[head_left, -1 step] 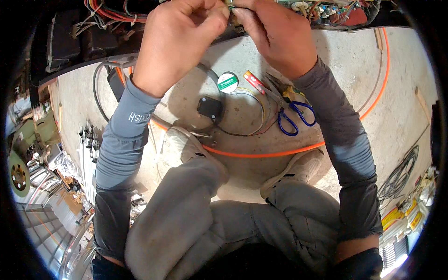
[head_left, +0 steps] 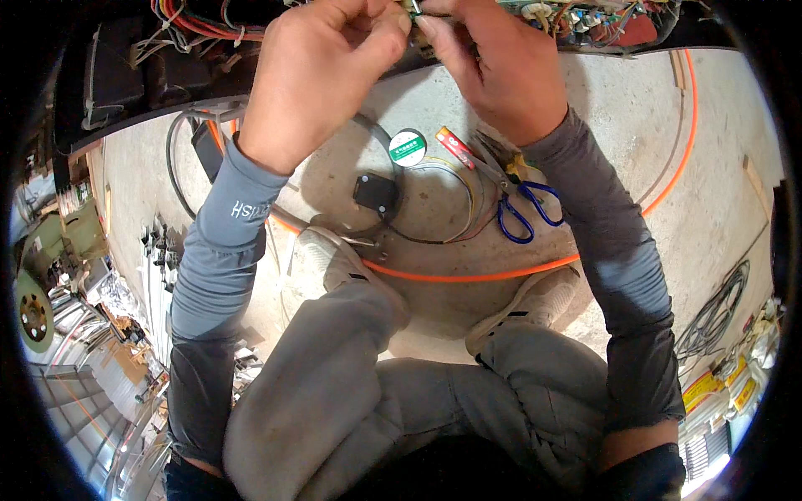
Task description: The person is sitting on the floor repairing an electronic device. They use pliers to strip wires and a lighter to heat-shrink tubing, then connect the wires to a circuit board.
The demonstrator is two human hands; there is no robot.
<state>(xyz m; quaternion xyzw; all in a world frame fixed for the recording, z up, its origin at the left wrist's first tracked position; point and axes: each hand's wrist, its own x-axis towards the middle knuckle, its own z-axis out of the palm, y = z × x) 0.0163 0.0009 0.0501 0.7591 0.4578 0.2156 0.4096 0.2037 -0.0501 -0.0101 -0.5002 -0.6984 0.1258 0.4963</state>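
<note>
At the top edge, in front of an open dark housing (head_left: 117,71) with bundled wires, both hands meet fingertip to fingertip. My left hand (head_left: 313,83) is closed in a pinch of thumb and forefinger. My right hand (head_left: 514,71) pinches beside it, thumb and forefinger almost touching the left thumb. A tiny pale, shiny piece (head_left: 416,7) with some green shows between the fingertips; its kind is too small to make out. Red and dark wires (head_left: 200,27) run left of my left hand. A circuit board with coloured wires (head_left: 585,23) lies beyond my right hand.
On the concrete floor lie blue-handled scissors (head_left: 515,219), a roll of tape (head_left: 408,148), a red-and-white packet (head_left: 454,148), a black box (head_left: 376,194) with thin wires and an orange hose (head_left: 468,276). Coiled cable (head_left: 716,309) lies right; metal parts (head_left: 159,250) crowd the left.
My right hand has shifted very slightly left and its thumb has moved a little. The small pale piece between the fingertips shows more clearly. My left hand is nearly still.
</note>
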